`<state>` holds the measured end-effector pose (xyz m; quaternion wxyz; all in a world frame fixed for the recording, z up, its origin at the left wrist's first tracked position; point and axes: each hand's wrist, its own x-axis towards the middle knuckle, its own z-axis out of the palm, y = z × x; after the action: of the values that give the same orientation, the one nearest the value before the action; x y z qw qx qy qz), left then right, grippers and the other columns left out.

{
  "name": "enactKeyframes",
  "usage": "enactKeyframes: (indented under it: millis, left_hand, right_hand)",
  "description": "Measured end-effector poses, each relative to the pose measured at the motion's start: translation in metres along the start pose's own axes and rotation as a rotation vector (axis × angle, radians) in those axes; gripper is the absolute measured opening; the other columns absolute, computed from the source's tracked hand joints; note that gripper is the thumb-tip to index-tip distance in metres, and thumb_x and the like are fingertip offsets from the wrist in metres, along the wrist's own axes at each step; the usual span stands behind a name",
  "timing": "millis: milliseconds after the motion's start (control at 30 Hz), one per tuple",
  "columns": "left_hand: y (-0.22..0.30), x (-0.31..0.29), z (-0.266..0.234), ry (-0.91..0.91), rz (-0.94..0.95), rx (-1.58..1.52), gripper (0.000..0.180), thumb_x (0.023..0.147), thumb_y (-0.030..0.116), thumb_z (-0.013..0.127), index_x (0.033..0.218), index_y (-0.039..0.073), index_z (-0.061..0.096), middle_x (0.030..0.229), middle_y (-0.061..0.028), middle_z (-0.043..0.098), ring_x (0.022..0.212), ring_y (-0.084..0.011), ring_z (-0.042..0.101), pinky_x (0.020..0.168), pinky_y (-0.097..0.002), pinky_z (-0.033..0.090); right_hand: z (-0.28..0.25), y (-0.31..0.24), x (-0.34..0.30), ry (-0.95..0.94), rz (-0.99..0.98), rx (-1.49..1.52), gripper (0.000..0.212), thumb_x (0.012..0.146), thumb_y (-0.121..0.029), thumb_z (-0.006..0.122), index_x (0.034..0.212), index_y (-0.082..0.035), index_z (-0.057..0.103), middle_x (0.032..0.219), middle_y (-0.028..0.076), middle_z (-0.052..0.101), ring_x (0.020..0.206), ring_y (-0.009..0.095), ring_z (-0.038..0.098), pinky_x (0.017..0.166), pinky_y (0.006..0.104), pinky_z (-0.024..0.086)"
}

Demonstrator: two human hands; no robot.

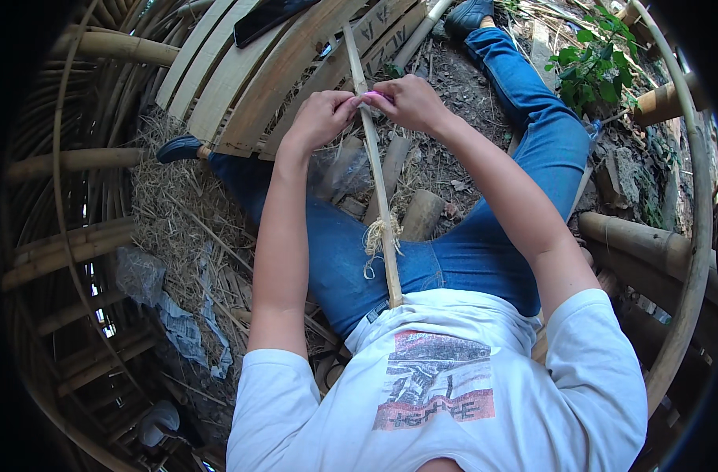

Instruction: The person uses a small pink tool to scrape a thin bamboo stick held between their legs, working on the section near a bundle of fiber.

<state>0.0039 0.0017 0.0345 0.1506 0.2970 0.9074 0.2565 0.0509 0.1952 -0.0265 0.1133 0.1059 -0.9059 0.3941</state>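
A long pale strip of split wood or bamboo (380, 177) runs from my waist out between my legs to the wooden slats. My left hand (326, 119) is closed in a pinch at the strip's left side; what its fingertips hold is too small to tell. On the other side, my right hand (410, 102) pinches a small pink thing (381, 95) against or just beside the strip. The fingertips of both hands nearly meet there. Lower down, a tuft of straw-coloured fibre (381, 236) is tied around the strip.
A slatted wooden panel (252, 86) lies ahead, with a dark phone-like object (268, 20) on it. Straw (170, 197) covers the ground at left. Bamboo poles (75, 161) line the left side, and a thick bamboo piece (642, 240) lies right. A leafy plant (599, 67) grows far right.
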Motion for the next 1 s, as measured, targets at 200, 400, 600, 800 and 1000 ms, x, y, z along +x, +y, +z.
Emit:
enactKeyframes:
  millis: [200,400,600,800,1000]
  left_hand:
    - [-0.009,-0.005,0.003,-0.107,-0.011,-0.057,0.033,0.101,0.024,0.057,0.081,-0.001,0.064,0.059,0.0014,0.052,0.056,-0.0076,0.044,0.052,-0.0298,0.038]
    - [0.001,-0.024,0.009,-0.042,-0.012,-0.046,0.033,0.101,0.025,0.056,0.083,-0.001,0.065,0.059,0.0011,0.052,0.056,-0.0079,0.045,0.054,-0.0297,0.039]
    - [0.004,-0.026,0.008,-0.106,0.006,-0.051,0.033,0.101,0.025,0.057,0.082,-0.001,0.066,0.059,-0.0002,0.053,0.056,-0.0087,0.046,0.054,-0.0296,0.040]
    - [0.008,-0.045,0.018,-0.095,-0.026,-0.096,0.032,0.101,0.025,0.057,0.083,-0.001,0.065,0.059,0.0006,0.052,0.056,-0.0077,0.045,0.053,-0.0286,0.038]
    - [0.004,-0.054,0.023,-0.149,0.003,-0.185,0.032,0.101,0.024,0.057,0.085,-0.002,0.066,0.059,0.0008,0.052,0.055,-0.0072,0.045,0.052,-0.0274,0.038]
  right_hand:
    - [0.005,0.003,-0.010,0.012,-0.071,0.080,0.031,0.095,-0.039,0.061,0.096,-0.011,0.075,0.063,0.015,0.063,0.058,0.033,0.062,0.059,0.0415,0.049]
    - [0.004,-0.010,-0.025,0.011,-0.056,0.051,0.031,0.093,-0.039,0.062,0.097,-0.011,0.076,0.065,0.016,0.064,0.063,0.036,0.064,0.062,0.0446,0.051]
    - [0.003,-0.009,-0.031,-0.029,-0.025,0.092,0.032,0.092,-0.040,0.063,0.094,-0.011,0.076,0.065,0.016,0.064,0.064,0.036,0.064,0.064,0.0454,0.052]
    - [-0.002,-0.021,-0.048,-0.059,-0.012,0.054,0.032,0.092,-0.040,0.063,0.094,-0.011,0.076,0.064,0.015,0.064,0.063,0.036,0.063,0.063,0.0443,0.052]
    - [-0.004,-0.026,-0.059,-0.100,-0.022,0.109,0.031,0.093,-0.039,0.063,0.094,-0.011,0.075,0.064,0.017,0.063,0.062,0.037,0.062,0.061,0.0445,0.051]
